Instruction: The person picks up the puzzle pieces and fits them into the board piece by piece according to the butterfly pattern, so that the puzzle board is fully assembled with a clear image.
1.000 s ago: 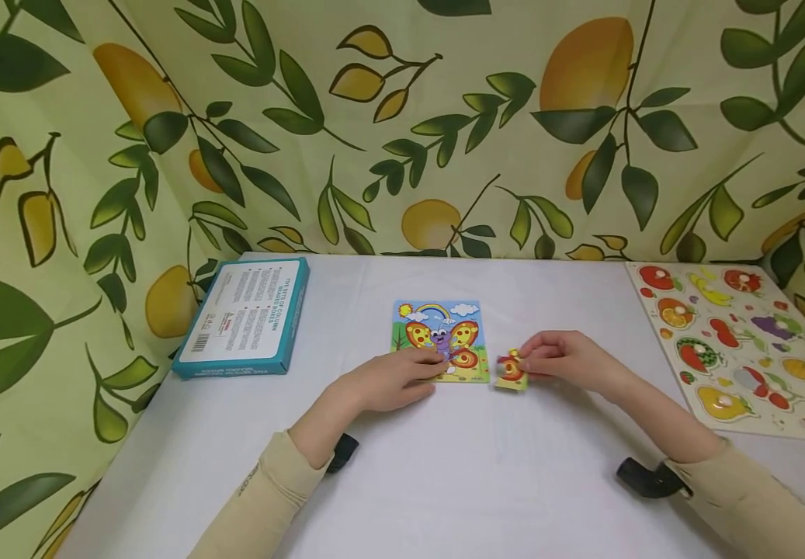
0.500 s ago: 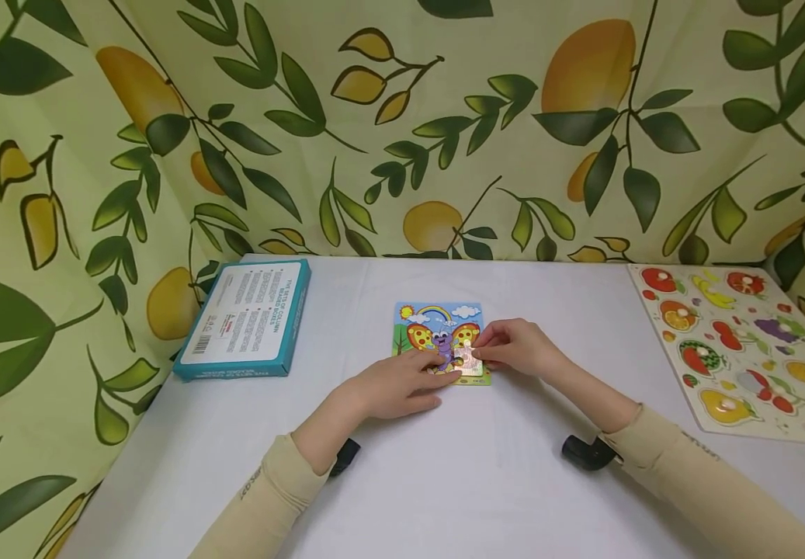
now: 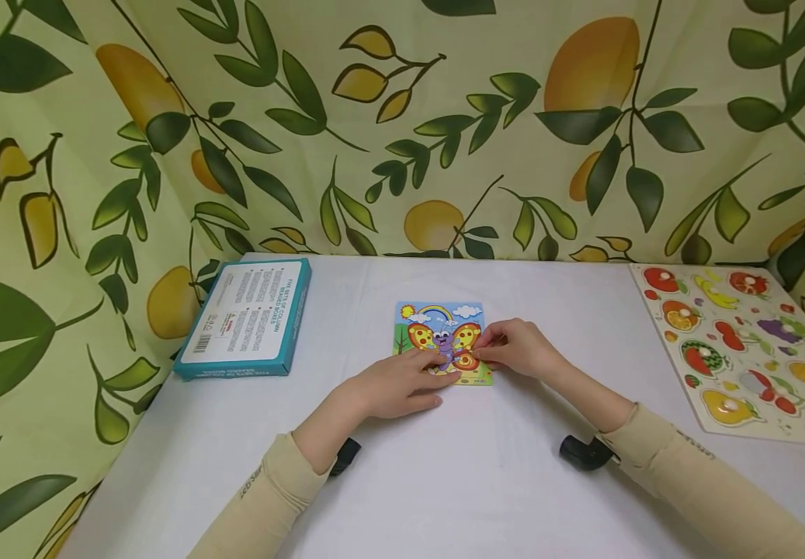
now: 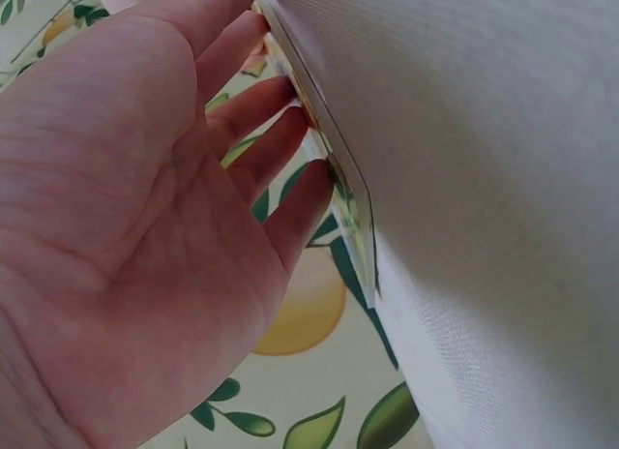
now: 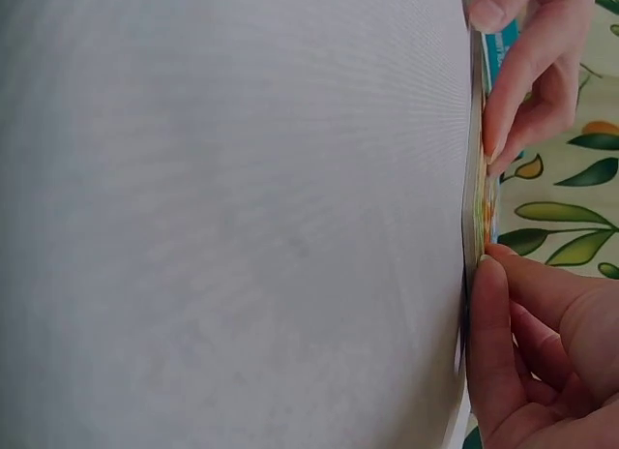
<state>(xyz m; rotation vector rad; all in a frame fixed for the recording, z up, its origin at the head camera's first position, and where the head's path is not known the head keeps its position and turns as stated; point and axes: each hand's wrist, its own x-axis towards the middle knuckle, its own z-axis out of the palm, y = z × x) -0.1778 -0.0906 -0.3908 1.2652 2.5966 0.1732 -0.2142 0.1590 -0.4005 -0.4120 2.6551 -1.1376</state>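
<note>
A square butterfly jigsaw puzzle (image 3: 438,322) lies flat on the white table, with a purple butterfly, a rainbow and a sun on it. My left hand (image 3: 397,386) rests on its lower left part with extended fingers; in the left wrist view the fingertips (image 4: 308,193) touch the board's face. At the lower right of the picture, my right hand (image 3: 524,351) pinches a puzzle piece (image 3: 468,360) showing a red-and-yellow lower wing. The right wrist view has thumb and forefinger of the right hand (image 5: 537,343) at the board's edge. Fingers partly cover the piece and its fit.
On the left of the table lies a teal and white box (image 3: 243,317) with printed text. A fruit knob-puzzle board (image 3: 744,349) is at the right. A curtain (image 3: 402,140) with leaves and fruit hangs behind the table (image 3: 458,481).
My right hand has brought the piece leftward from beside the board onto its lower right part. The piece was tilted and glinting half a second ago; now its printed wing shows. The left hand barely moved.
</note>
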